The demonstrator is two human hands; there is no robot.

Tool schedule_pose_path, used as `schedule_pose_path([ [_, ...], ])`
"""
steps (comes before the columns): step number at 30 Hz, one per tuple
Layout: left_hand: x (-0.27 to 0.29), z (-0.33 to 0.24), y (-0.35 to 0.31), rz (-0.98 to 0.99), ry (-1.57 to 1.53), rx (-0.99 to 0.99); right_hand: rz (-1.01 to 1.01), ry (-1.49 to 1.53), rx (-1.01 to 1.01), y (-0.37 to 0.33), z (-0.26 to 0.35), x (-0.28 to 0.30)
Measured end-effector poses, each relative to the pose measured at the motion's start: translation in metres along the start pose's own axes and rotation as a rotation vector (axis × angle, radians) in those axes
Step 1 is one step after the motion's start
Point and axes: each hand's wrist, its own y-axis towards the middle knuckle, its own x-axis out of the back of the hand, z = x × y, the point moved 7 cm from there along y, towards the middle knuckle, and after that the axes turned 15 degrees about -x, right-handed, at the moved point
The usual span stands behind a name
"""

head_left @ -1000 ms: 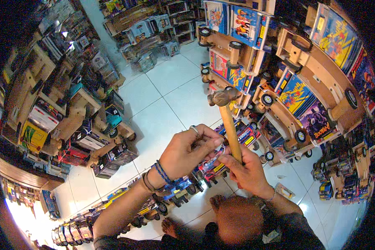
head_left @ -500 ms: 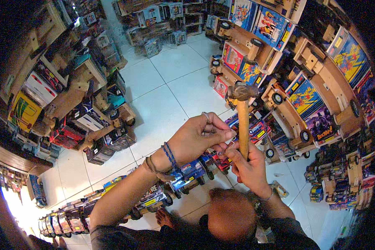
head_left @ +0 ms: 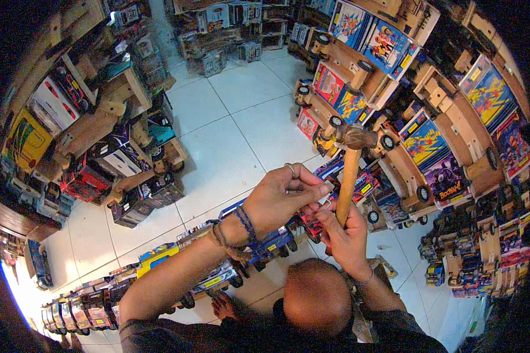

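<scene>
Hammer (head_left: 348, 182): in the right hand (head_left: 348, 238), head pointing up and away.
Right hand: curled around the handle's low end.
Left hand (head_left: 280, 197): fingertips pinched narrow, close by; can't tell what's inside.
Tiny pale bit (head_left: 324, 206): between both hands.
Toy trucks (head_left: 277, 242): row under the left arm.
White floor (head_left: 221, 141): wide stretch ahead, toys both sides.

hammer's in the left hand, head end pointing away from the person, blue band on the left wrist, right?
Wrong hand: the head view shows the hammer in the right hand, head end pointing away, and the blue band on the left wrist.
</scene>
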Motion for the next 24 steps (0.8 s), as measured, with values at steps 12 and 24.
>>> schedule_pose_path([
  [12, 0.016, -0.015, 0.005, 0.131, 0.125, -0.036, 0.06, -0.022, -0.133, 0.0, -0.001, -0.007],
  [24, 0.068, 0.046, -0.011, 0.325, 0.061, 0.299, -0.173, -0.062, -0.244, -0.033, -0.044, 0.024],
])
